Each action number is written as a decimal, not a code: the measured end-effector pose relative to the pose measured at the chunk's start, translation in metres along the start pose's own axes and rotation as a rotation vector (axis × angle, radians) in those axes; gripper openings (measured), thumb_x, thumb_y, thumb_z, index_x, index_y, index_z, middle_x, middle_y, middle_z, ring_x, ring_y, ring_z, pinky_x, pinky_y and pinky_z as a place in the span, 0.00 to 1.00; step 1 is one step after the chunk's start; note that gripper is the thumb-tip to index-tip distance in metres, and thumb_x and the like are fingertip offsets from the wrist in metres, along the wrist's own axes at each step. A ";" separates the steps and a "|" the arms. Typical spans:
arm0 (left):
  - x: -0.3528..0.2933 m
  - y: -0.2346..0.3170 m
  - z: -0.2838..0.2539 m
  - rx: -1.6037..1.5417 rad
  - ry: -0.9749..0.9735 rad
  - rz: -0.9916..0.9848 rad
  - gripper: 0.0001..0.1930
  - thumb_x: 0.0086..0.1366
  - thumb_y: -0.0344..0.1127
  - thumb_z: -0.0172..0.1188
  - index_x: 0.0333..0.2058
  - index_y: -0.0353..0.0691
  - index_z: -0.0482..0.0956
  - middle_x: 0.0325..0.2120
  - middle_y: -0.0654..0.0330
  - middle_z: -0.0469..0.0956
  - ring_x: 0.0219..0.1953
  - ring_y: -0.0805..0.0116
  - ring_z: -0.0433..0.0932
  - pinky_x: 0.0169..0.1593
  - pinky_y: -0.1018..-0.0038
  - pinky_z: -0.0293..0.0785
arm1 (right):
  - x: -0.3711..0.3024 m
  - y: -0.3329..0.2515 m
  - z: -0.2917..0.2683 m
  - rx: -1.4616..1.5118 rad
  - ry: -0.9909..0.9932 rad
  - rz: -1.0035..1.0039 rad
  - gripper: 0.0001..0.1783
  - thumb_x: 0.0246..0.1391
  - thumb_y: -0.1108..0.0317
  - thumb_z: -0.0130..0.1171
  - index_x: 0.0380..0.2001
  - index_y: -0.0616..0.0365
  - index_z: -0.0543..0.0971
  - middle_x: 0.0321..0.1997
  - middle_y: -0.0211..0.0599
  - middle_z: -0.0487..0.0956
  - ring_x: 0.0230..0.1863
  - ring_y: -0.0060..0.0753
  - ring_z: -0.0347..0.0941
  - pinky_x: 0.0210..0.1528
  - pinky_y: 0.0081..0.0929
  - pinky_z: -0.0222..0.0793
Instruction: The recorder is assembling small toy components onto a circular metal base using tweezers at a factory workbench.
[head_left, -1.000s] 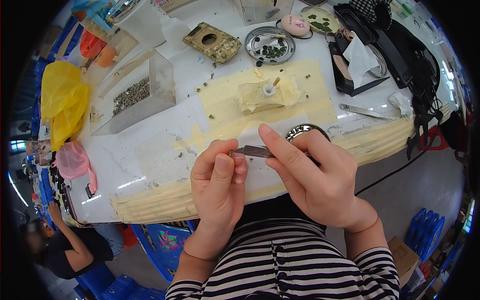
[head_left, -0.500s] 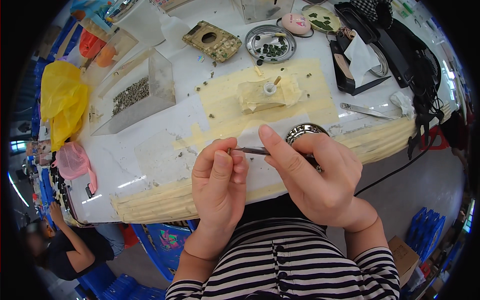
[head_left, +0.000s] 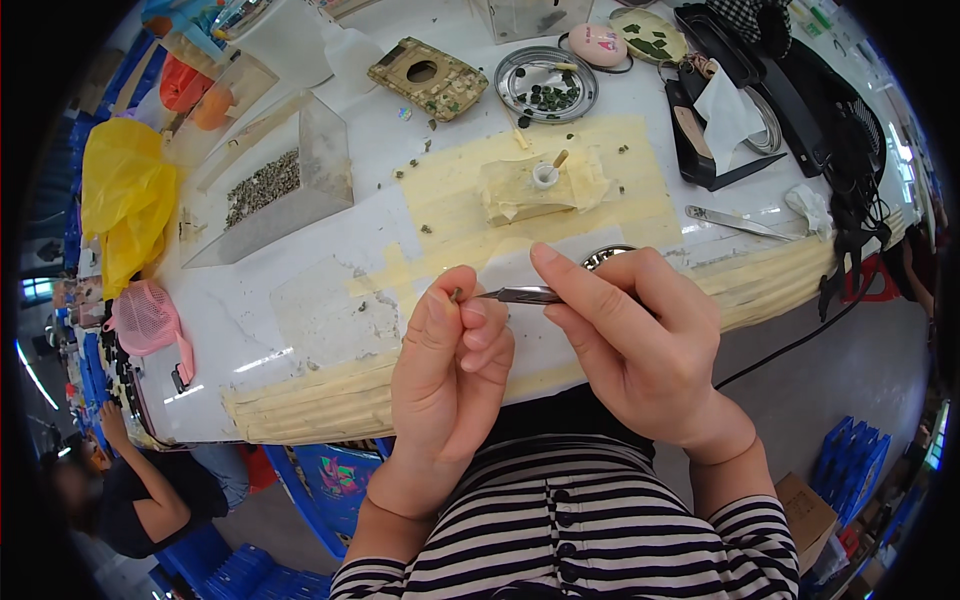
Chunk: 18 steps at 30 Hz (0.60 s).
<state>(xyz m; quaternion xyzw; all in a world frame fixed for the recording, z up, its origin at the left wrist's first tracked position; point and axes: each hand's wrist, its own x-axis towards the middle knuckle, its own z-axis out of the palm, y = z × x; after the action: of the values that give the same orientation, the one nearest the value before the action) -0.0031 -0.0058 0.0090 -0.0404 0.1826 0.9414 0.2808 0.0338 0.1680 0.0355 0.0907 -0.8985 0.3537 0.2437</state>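
My left hand [head_left: 450, 360] is closed, with a tiny dark greenish part [head_left: 456, 295] pinched between thumb and forefinger. From the right, my right hand [head_left: 640, 345] grips slim silver tweezers [head_left: 527, 295], their pointed end just beside that part; whether the tip touches it I cannot tell. Partly hidden behind my right hand is a round metal dish [head_left: 607, 254]. Beyond both hands a small white cup [head_left: 545, 176] with a stick in it stands on a block wrapped in yellowish tape [head_left: 520, 207].
A clear bin [head_left: 322, 160] of small grey-green parts stands at left. Farther back are a camouflage model tank hull [head_left: 430, 78] and a metal dish [head_left: 508, 107] of green pieces. Another pair of tweezers [head_left: 740, 221] and a folding knife [head_left: 690, 135] lie at right. Someone sits at lower left [head_left: 150, 500].
Both hands have shifted slightly right. My left fingers have turned the tiny part more upright, and my right hand now covers more of the round dish.
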 end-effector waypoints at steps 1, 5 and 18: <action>0.000 0.000 0.000 -0.014 0.003 -0.009 0.14 0.74 0.37 0.51 0.52 0.38 0.76 0.34 0.66 0.75 0.33 0.80 0.66 0.34 0.85 0.64 | 0.000 0.000 0.000 -0.027 0.007 -0.023 0.24 0.44 0.75 0.70 0.49 0.56 0.82 0.25 0.31 0.72 0.21 0.26 0.67 0.22 0.24 0.63; 0.001 -0.001 0.000 -0.034 -0.012 -0.023 0.15 0.74 0.37 0.50 0.52 0.37 0.76 0.34 0.66 0.75 0.34 0.80 0.66 0.34 0.85 0.64 | -0.001 0.002 0.003 -0.044 0.038 -0.033 0.25 0.42 0.75 0.70 0.49 0.55 0.83 0.25 0.30 0.72 0.21 0.26 0.67 0.22 0.24 0.62; 0.002 -0.003 0.001 0.086 0.004 0.036 0.15 0.73 0.38 0.52 0.52 0.37 0.76 0.33 0.66 0.75 0.33 0.79 0.66 0.35 0.85 0.63 | -0.001 -0.001 0.000 -0.203 0.027 -0.087 0.25 0.41 0.74 0.71 0.48 0.55 0.83 0.25 0.29 0.71 0.21 0.26 0.67 0.21 0.25 0.63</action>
<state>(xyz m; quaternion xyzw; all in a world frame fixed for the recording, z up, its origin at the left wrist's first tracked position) -0.0032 -0.0018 0.0088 -0.0266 0.2241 0.9375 0.2648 0.0349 0.1674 0.0353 0.0996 -0.9215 0.2514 0.2788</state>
